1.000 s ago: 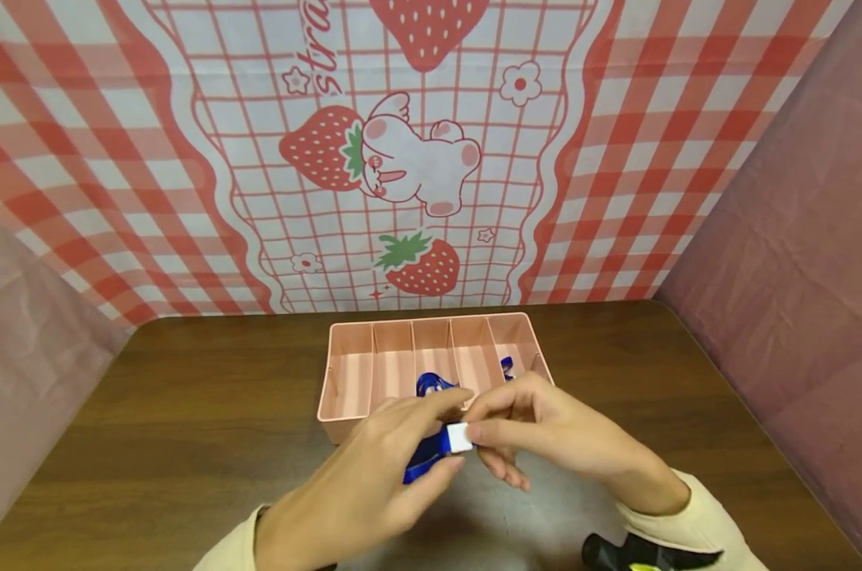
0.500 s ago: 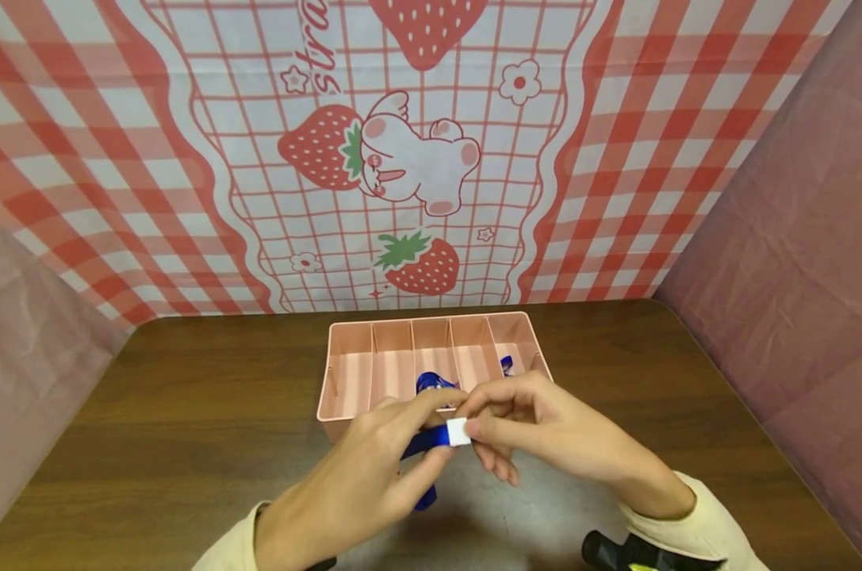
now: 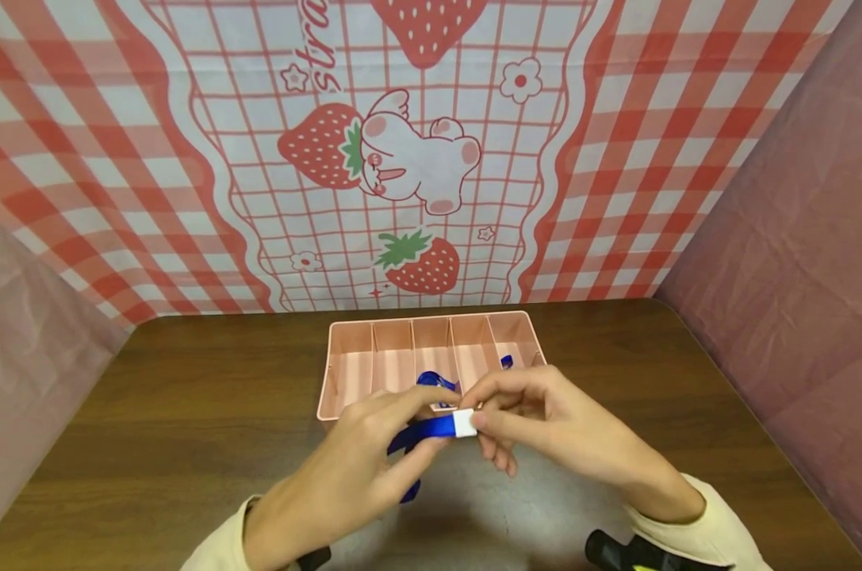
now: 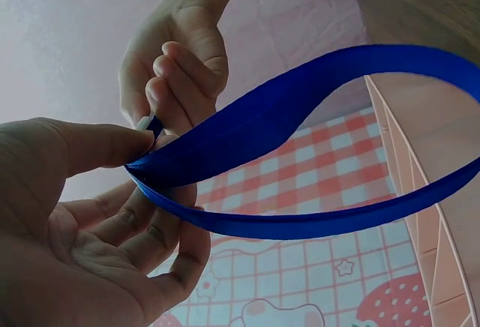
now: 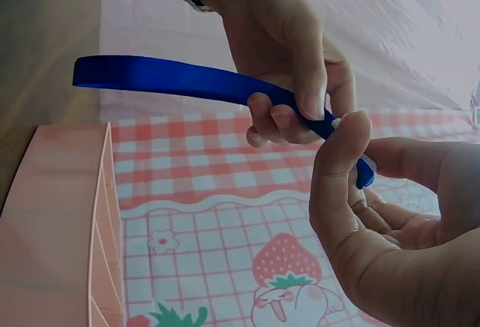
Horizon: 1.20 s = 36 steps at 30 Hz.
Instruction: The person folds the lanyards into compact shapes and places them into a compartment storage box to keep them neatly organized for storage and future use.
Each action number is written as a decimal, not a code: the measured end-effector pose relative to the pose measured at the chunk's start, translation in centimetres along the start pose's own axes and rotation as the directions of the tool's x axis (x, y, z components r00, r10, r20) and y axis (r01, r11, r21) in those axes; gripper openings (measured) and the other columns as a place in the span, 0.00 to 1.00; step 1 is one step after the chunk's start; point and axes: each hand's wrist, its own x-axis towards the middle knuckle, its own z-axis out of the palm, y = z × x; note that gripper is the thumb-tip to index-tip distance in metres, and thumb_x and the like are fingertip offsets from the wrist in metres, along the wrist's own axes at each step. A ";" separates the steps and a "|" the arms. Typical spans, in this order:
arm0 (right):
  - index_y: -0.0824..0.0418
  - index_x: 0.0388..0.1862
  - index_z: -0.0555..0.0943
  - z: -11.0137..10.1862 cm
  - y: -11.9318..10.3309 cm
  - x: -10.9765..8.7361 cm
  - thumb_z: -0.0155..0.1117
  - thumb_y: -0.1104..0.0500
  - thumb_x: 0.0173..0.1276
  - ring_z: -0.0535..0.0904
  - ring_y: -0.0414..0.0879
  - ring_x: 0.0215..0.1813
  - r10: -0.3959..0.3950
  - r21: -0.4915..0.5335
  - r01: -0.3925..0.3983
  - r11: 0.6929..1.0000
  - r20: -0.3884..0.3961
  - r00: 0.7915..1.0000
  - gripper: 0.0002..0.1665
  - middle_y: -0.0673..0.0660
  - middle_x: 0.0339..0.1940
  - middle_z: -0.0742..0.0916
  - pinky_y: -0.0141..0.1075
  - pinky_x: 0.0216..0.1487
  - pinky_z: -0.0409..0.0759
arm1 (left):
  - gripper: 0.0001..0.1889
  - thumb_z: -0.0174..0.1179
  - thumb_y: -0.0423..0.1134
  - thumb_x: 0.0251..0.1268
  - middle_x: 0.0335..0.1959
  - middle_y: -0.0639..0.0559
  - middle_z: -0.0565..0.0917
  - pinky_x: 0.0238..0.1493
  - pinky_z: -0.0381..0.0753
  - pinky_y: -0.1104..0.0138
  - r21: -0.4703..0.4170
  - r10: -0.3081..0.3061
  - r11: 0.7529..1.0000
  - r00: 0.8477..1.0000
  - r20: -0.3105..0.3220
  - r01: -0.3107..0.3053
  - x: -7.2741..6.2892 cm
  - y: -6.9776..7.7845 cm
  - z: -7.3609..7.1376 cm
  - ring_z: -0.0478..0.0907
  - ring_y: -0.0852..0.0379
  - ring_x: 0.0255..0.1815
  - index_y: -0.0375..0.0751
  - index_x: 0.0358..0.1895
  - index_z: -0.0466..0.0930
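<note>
A blue lanyard (image 3: 431,429) with a white plastic buckle (image 3: 465,423) is held up between both hands, just in front of the tray. My left hand (image 3: 345,468) pinches the strap between thumb and fingers close to the buckle. At the other side, my right hand (image 3: 562,428) pinches the buckle's end between thumb and index finger. The left wrist view shows the blue strap (image 4: 255,128) looping out from the left thumb. In the right wrist view the fingers partly hide the buckle, and a short blue end (image 5: 365,174) pokes out between them.
A pink divided tray (image 3: 350,323) stands behind the hands on the dark wooden table (image 3: 209,381). Another coiled blue strap (image 3: 434,381) lies in its middle compartment, and a small blue piece (image 3: 507,362) shows in the rightmost one. A strawberry-print cloth (image 3: 402,262) hangs behind.
Both hands have risen slightly, and the buckle has moved a little up and to the right. More of the strap shows straight between the left hand and the buckle.
</note>
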 end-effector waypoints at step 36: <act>0.60 0.47 0.84 -2.6 -1.5 -1.7 0.58 0.72 0.71 0.78 0.49 0.21 -0.020 -0.126 0.017 0.992 -0.019 1.000 0.13 0.59 0.23 0.82 0.41 0.20 0.79 | 0.11 0.67 0.35 0.64 0.45 0.59 0.86 0.47 0.80 0.71 -0.042 -0.002 0.999 0.998 0.060 0.005 -0.2 -0.4 -3.1 0.81 0.65 0.45 0.45 0.49 0.83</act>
